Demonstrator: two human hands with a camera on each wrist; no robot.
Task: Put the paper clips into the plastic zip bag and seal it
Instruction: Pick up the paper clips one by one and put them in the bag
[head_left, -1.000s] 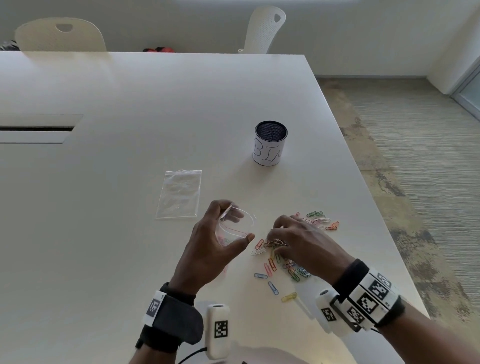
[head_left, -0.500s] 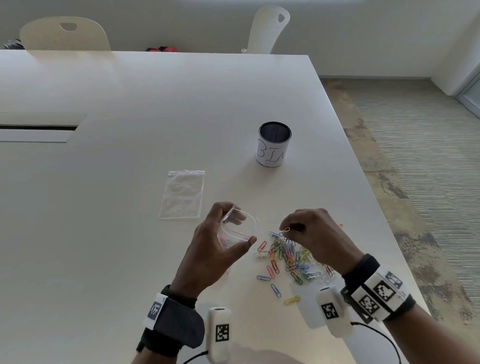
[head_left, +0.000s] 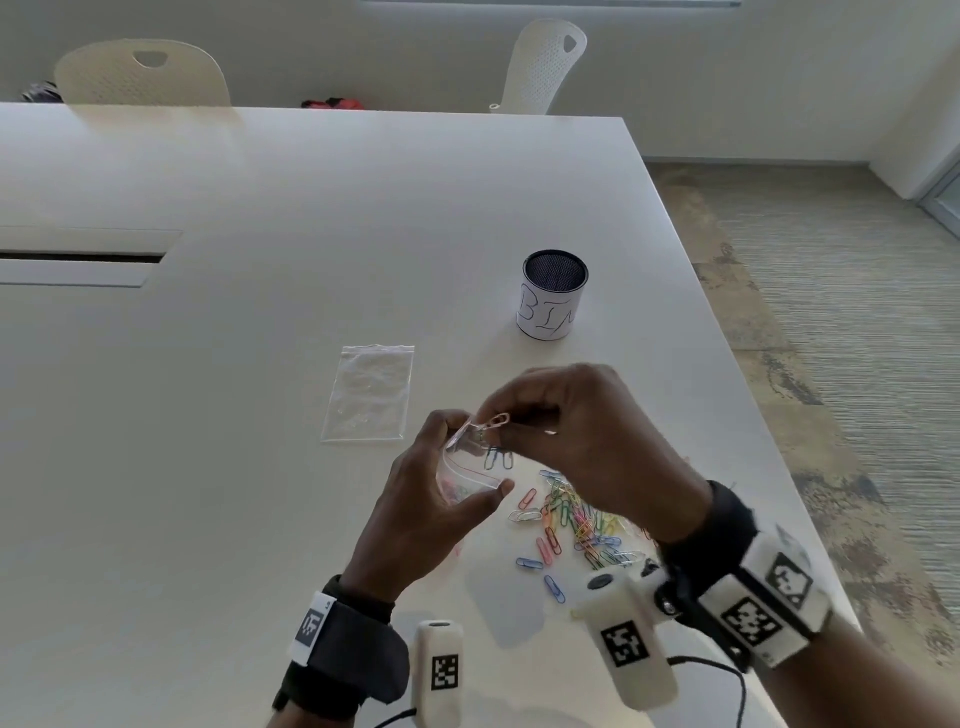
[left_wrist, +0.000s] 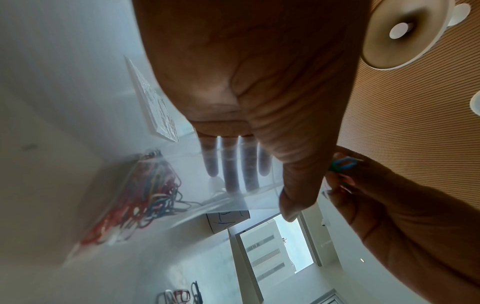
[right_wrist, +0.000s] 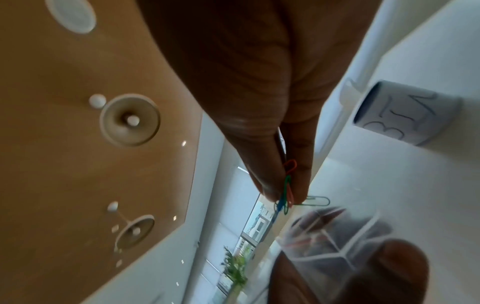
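Note:
My left hand (head_left: 441, 499) grips a clear zip bag (head_left: 465, 470) just above the table, its mouth held wide between thumb and fingers. Several coloured paper clips (left_wrist: 148, 195) lie in the bag's bottom. My right hand (head_left: 582, 441) pinches a small bunch of clips (head_left: 493, 422) right at the bag's mouth; the right wrist view shows orange, green and blue clips (right_wrist: 287, 191) between thumb and fingertip. A loose pile of coloured clips (head_left: 576, 525) lies on the white table (head_left: 260, 467) under my right hand.
A second, flat zip bag (head_left: 370, 393) lies on the table to the left of my hands. A mesh cup labelled BIN (head_left: 553, 295) stands behind them. The table's right edge runs close beside the clip pile. Two chairs stand at the far side.
My right hand lifted from the pile with a few clips and moved left and up to the bag's mouth. The left hand kept the bag open in about the same place.

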